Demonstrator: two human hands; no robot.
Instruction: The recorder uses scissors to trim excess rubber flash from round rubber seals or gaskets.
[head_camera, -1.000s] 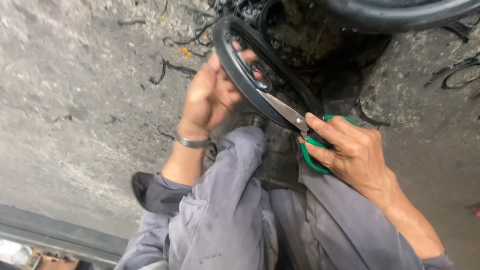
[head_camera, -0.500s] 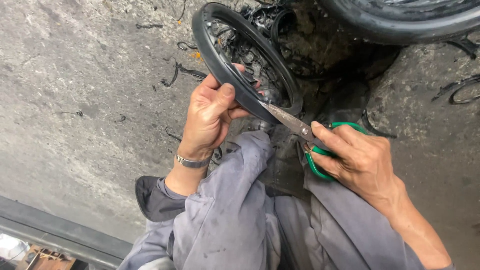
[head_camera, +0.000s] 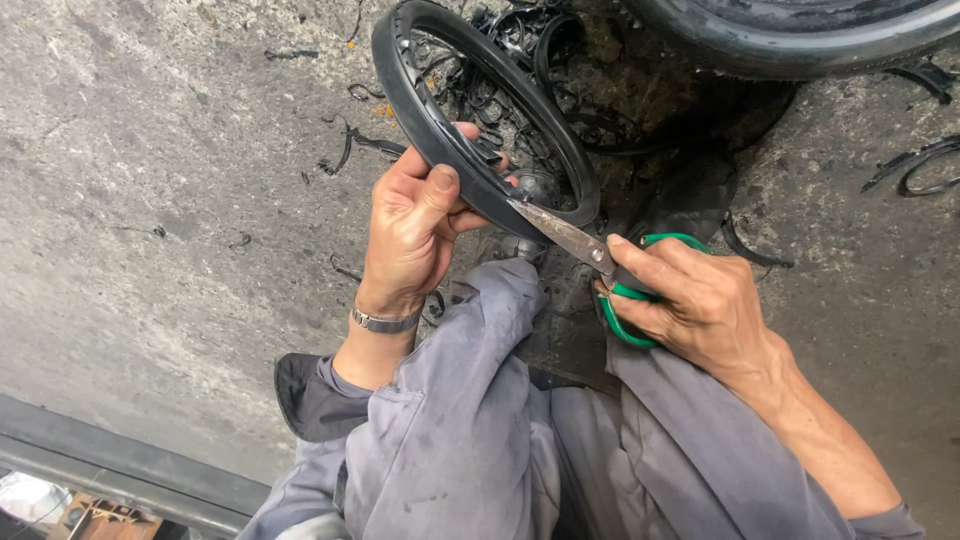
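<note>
The left hand (head_camera: 415, 225) sits in the middle of the frame, and its fingers (head_camera: 440, 190) are wrapped tight around one black rubber ring (head_camera: 440, 135), with the thumb pressed flat on the rim. The ring stands up on a slant and runs from the top middle of the frame down to the centre. The right hand (head_camera: 700, 300) is at the right of the middle, and its fingers (head_camera: 650, 262) are curled shut through the green loops of one pair of scissors with grey metal blades (head_camera: 575, 240). The blade tip touches the lower edge of the ring, just beside the left thumb. There is one thin silver wristband (head_camera: 385, 320) on the left wrist. Both arms come out of grey cloth sleeves (head_camera: 700, 450), and grey trouser legs (head_camera: 450, 440) fill the bottom middle. One big black tyre (head_camera: 800, 30) curves across the upper right corner. A heap of black rubber scraps (head_camera: 530, 50) lies behind the ring, too tangled to count, and more thin strips lie at the far right. All of this is on a rough grey concrete floor (head_camera: 150, 200). A dark metal rail (head_camera: 120, 470) crosses the lower left corner.
</note>
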